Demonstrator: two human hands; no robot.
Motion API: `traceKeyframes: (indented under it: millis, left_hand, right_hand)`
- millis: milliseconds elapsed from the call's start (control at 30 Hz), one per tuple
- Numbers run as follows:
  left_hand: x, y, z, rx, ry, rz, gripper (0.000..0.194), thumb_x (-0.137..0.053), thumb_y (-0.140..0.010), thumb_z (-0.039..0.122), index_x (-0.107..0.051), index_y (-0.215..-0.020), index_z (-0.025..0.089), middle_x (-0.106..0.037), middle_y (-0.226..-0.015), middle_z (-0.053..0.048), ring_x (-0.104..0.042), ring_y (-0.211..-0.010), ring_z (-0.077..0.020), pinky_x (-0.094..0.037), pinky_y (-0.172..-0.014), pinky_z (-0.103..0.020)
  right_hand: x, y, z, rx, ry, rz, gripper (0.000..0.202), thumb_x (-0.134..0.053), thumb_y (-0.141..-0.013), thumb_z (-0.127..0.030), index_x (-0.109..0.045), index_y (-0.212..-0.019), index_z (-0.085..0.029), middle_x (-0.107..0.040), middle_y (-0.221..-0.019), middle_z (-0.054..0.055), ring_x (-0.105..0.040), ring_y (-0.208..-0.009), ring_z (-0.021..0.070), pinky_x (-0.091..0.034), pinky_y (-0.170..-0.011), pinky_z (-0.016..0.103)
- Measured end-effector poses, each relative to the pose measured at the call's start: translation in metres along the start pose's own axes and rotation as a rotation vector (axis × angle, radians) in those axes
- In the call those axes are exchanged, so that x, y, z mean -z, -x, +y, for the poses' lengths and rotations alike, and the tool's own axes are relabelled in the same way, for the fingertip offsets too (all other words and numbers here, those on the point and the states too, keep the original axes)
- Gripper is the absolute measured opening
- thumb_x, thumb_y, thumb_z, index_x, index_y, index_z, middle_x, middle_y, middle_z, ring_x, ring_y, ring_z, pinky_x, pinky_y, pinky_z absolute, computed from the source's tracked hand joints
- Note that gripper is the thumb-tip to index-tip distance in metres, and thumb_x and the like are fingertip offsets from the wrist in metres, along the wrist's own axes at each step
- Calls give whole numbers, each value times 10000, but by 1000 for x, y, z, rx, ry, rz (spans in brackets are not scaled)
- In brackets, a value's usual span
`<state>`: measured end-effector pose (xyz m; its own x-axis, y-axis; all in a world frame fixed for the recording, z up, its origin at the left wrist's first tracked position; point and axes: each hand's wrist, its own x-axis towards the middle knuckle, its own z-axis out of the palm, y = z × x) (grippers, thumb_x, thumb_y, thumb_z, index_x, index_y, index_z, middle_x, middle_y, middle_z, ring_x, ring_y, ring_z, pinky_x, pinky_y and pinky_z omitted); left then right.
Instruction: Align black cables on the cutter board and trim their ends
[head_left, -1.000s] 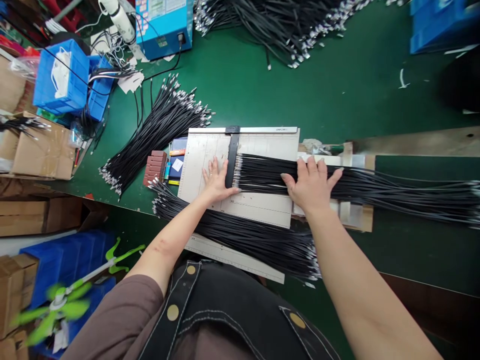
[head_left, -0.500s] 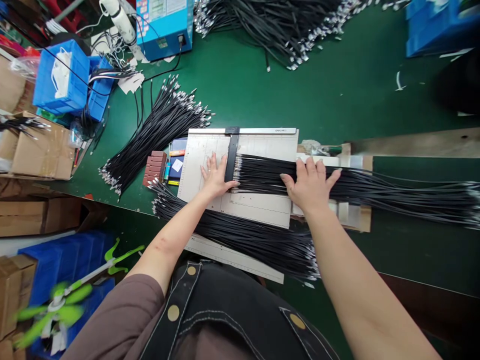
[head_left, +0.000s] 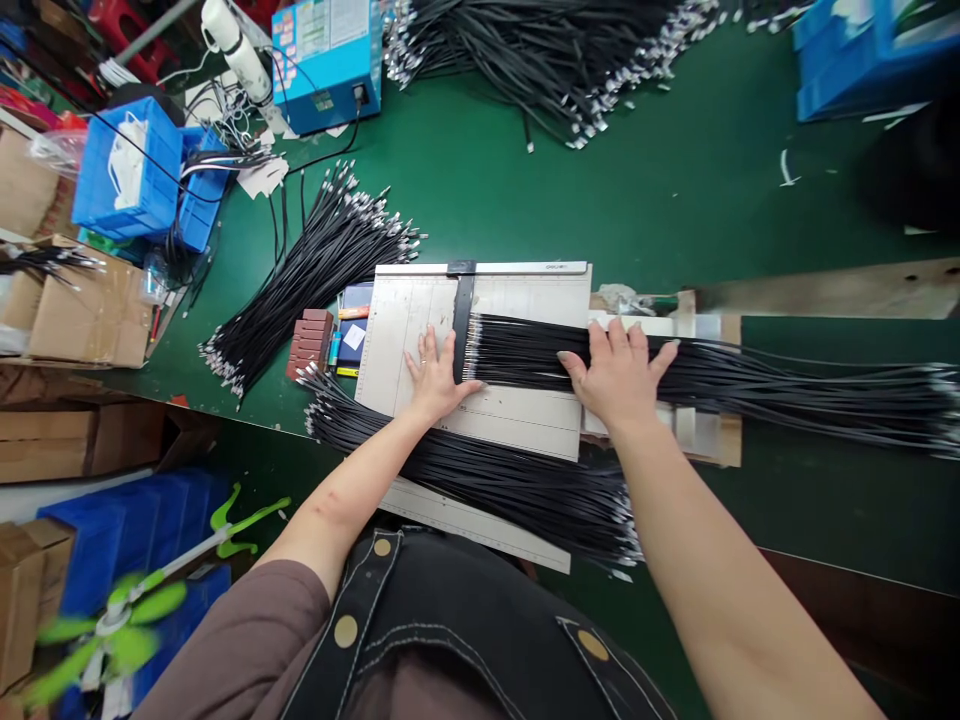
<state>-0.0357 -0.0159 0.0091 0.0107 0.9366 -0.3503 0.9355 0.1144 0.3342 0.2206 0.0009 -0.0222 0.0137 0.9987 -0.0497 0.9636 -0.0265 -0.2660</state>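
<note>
A row of black cables (head_left: 525,350) lies across a white ruled board (head_left: 405,310), metal ends lined up against a black crossbar (head_left: 464,310). My left hand (head_left: 436,380) rests on the board at the bar's lower end, fingers spread, thumb by the cable ends. Flat on top of the cables at the board's right edge is my right hand (head_left: 619,375), its fingers spread. Neither hand grips anything. Nearer my body, a second cable bundle (head_left: 480,470) crosses the board's front part.
More cables (head_left: 315,270) lie at the left and in a large pile (head_left: 525,50) at the back. Brown blocks (head_left: 310,343) sit left of the board. Blue bins (head_left: 127,170), a blue device (head_left: 328,65) and a green-bladed fan (head_left: 112,620) stand farther out.
My left hand has slid slightly down and right along the black bar, its thumb now a little lower beside the cable ends. The view has shifted slightly. My right hand stays on the cables.
</note>
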Motion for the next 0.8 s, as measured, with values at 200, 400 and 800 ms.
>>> traceKeyframes:
  millis: [200,400,800]
  left_hand:
    - [2,5,-5,36,12,15,958,-687,-824,540,-211,-1599,238,-20,-1702,-172,-77,-1568,-327,-83,-1219,-618]
    - [-2,-8,28,-248,-137,65,1023,-653,-807,657,-197,-1612,221,-43,-1704,-148,-30,-1563,-376,-28,-1216,-648]
    - [-3,-36,62,-336,-300,122,914,-500,-875,706,-301,-1584,165,-233,-1666,-174,-187,-1542,-363,-97,-1227,-624]
  right_hand:
    - [-5,0,0,9,0,44,721,-303,-988,-571,-446,-1486,-70,-399,-1544,248,-285,-1443,414,-139,-1122,737]
    - [-12,-2,-5,30,12,123,681,-362,-978,-528,-470,-1469,-69,-431,-1515,265,-325,-1413,425,-159,-1106,741]
    - [3,-11,-19,-45,-88,112,651,-365,-984,-516,-434,-1512,-141,-317,-1604,211,-262,-1484,376,-128,-1166,678]
